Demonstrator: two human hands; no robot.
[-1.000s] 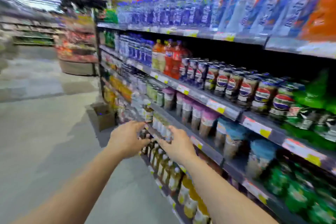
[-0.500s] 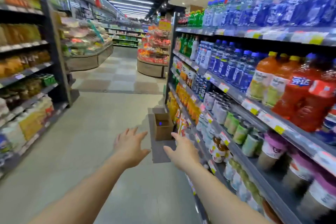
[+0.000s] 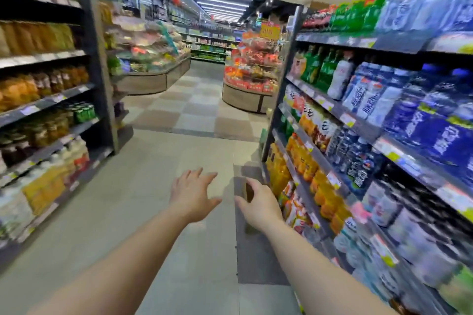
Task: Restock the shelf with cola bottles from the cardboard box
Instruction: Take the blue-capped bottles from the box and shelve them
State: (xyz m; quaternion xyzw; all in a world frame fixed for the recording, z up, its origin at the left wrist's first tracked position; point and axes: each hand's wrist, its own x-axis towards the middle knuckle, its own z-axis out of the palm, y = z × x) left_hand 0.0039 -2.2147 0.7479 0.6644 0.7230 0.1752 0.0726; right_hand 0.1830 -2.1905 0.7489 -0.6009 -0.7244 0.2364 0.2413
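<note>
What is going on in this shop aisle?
A person is stretching both bare arms forward down a supermarket aisle. The left hand is open and empty. The right hand reaches toward a cardboard box on the floor beside the drinks shelf, mostly hiding it. No bottle is held yet, so restocking looks between trips.

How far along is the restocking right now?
Nothing visibly done from this view: no cola bottle shows in either hand. In hand: the left hand and right hand are both open and empty, stretched toward the cardboard box on the floor beside the drinks shelf; the right hand mostly hides it. Left: reaching the box, lifting bottles out, shelving them.
</note>
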